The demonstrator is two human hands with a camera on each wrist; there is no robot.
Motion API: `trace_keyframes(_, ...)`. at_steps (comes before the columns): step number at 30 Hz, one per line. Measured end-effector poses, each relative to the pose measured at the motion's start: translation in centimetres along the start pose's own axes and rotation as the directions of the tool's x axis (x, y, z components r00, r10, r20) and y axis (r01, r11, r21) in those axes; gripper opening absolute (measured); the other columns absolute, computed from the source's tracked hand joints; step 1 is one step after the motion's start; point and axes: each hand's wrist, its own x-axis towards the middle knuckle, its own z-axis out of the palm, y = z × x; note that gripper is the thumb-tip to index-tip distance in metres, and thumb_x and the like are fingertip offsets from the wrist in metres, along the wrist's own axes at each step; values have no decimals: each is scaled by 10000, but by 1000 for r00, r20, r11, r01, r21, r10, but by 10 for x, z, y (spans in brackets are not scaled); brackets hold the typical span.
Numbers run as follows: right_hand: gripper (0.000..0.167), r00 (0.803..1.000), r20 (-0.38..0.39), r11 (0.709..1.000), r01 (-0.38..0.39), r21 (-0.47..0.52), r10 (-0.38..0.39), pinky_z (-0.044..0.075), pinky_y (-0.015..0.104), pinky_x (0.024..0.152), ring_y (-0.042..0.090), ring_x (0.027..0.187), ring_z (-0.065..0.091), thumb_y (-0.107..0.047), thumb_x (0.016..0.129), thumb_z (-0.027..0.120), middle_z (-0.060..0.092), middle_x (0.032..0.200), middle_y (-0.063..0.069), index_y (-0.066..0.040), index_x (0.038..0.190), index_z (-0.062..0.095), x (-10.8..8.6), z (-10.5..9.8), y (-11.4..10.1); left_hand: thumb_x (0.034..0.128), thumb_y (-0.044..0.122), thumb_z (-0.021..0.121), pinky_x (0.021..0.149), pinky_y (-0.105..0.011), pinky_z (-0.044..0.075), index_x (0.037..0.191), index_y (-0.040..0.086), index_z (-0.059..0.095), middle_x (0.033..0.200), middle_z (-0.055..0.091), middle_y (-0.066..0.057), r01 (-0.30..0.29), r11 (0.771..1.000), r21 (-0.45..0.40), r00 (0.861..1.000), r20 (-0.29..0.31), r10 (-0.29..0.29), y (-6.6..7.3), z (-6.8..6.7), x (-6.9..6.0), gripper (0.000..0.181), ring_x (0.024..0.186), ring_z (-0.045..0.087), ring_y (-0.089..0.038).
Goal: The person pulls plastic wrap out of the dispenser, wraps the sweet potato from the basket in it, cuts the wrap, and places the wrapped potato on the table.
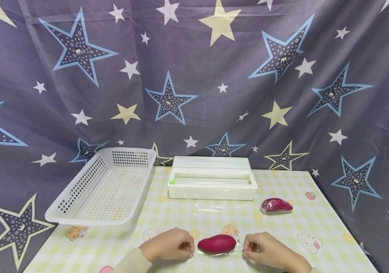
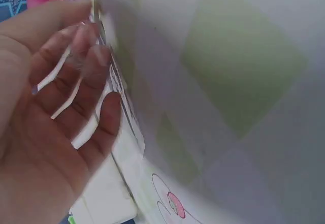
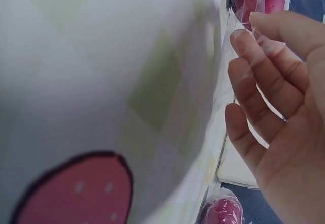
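A smooth purple-red sweet potato [image 1: 217, 244] lies on a sheet of clear cling film [image 1: 211, 211] at the table's near side. To its left, my left hand [image 1: 175, 244] pinches the film's near edge between thumb and forefinger; the left wrist view shows its other fingers loosely bent. On the opposite side my right hand [image 1: 266, 248] pinches the film likewise, with film draped over its fingertips [image 3: 241, 41]. Neither hand touches the sweet potato in the head view. A second sweet potato [image 1: 276, 205], wrapped in film, rests farther back on the right.
A white cling-film box [image 1: 211, 191] with its lid raised and a green slider stands at the back middle. On the left sits a white perforated plastic basket [image 1: 90, 219]. A checked cloth [image 1: 327, 227] covers the table, and a starry curtain [image 1: 194, 57] hangs behind.
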Motion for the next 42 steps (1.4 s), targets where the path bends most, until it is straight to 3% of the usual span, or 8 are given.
trace_keyframes(3,79,1000,-16,1000,-5,5,5,520,205,627,-11,691,552,-183,937,718,615,780,-163,-170,883,662,0,0,1,925,93,702,646,-141,502,949,156,694,787,572,191,0,1000,-10,1000,-31,0,-2,-1,2,67,683,506,68)
trace_keyframes(7,92,997,-53,998,63,-28,-64,510,201,605,-26,671,535,-141,965,682,617,810,-137,-130,1018,608,1,-1,4,936,75,681,649,-150,502,1185,121,642,789,560,189,19,1000,-13,999,-35,-20,-3,-5,4,255,675,507,57)
trace_keyframes(12,391,990,-29,989,137,-57,-139,499,198,599,-36,655,499,-97,996,627,608,823,-111,-109,1375,527,3,-2,6,950,58,643,676,-162,503,1328,160,616,841,564,189,7,1000,24,1000,-28,-6,-4,-5,6,393,708,499,45)
trace_keyframes(15,497,987,-11,985,162,-61,-163,486,192,620,-40,663,461,-61,1004,601,586,826,-100,-150,1481,490,7,-2,6,976,62,617,688,-167,496,1330,182,634,870,571,178,16,999,36,1000,-22,-15,-6,-6,6,374,728,499,35)
trace_keyframes(25,361,980,-55,977,183,-105,-189,541,257,767,53,900,596,12,1005,554,695,1169,35,-134,1319,654,19,-11,3,1029,41,518,710,-196,458,1283,256,675,860,554,136,96,995,7,995,-29,-96,-6,-13,10,369,732,446,3)
trace_keyframes(31,357,988,-61,989,140,-40,-143,509,237,649,17,717,522,64,980,549,664,907,27,-114,1263,675,30,-16,5,1034,51,510,702,-210,448,1265,306,678,860,560,110,152,988,0,988,-32,-152,-14,-16,18,383,723,438,-10)
trace_keyframes(37,334,997,-62,998,38,44,-35,498,258,648,35,671,512,33,1002,527,638,823,39,-138,1229,704,40,-17,15,1034,63,524,768,-244,450,1256,300,689,955,617,117,194,980,-37,981,-21,-195,-22,-19,24,364,780,495,-11)
trace_keyframes(42,310,997,-74,998,26,52,-22,463,256,638,27,650,468,5,1019,521,610,776,52,-143,1214,711,47,-18,23,1032,26,505,674,-242,427,1272,275,684,794,559,48,224,970,-97,974,-19,-226,-29,-20,30,389,576,388,-39)
